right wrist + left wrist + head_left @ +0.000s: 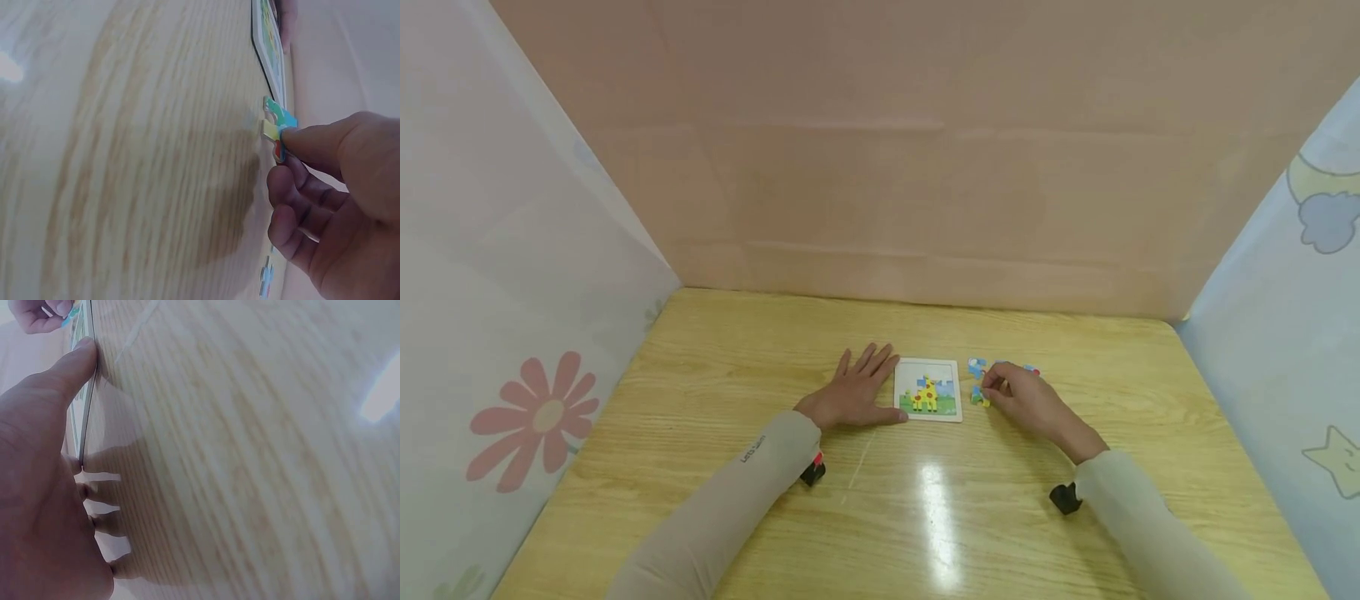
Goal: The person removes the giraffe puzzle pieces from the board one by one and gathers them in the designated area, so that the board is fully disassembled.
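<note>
A square puzzle board [928, 362] with a pale frame lies on the table, its picture of a yellow giraffe on grass partly filled in. My left hand [854, 393] rests beside it with spread, straight fingers, the thumb and index finger at the board's left edge. To the right of the board, my right hand [1024, 402] pinches a puzzle piece [275, 128] coloured green, yellow, blue and red between thumb and fingers. Another blue puzzle piece [976, 365] lies just above that. More pieces are partly hidden behind the right hand, with a red bit [1037, 372] showing.
The wooden table [760, 333] carries a bright light reflection in front of the board. A brownish sheet [880, 167] stands along the back, and pale printed sheets [550, 250] rise on both sides. Black wrist mounts [1064, 499] hang under the sleeves.
</note>
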{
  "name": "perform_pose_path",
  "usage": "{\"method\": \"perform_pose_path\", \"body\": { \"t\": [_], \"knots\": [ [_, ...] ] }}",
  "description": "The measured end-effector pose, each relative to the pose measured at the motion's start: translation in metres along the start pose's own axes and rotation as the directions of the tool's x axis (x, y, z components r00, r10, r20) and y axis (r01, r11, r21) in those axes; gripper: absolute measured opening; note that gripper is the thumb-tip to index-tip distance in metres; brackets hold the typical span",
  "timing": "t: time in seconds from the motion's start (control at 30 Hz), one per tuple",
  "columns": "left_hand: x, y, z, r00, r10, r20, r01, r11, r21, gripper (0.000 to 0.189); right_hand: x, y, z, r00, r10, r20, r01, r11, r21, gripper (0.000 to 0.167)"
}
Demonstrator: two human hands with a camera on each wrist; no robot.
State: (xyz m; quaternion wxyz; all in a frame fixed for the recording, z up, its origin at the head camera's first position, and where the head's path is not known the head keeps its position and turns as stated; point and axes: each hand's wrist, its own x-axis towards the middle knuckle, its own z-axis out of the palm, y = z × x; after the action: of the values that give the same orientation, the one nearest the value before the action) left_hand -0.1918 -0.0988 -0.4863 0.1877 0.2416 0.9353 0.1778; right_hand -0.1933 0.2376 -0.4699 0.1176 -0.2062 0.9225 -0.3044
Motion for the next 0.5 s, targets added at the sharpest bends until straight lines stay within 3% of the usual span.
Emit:
{"method": "perform_pose_path", "body": {
  "t": [0.5],
  "knots": [
    [-0.002, 0.001, 0.000, 1.000, -0.009, 0.005, 0.009, 1.000, 0.000, 0.106, 0.011, -0.005, 0.007, 0.998, 0.050, -0.044, -0.053, 0.997, -0.063, 0.010]
  ]
}}
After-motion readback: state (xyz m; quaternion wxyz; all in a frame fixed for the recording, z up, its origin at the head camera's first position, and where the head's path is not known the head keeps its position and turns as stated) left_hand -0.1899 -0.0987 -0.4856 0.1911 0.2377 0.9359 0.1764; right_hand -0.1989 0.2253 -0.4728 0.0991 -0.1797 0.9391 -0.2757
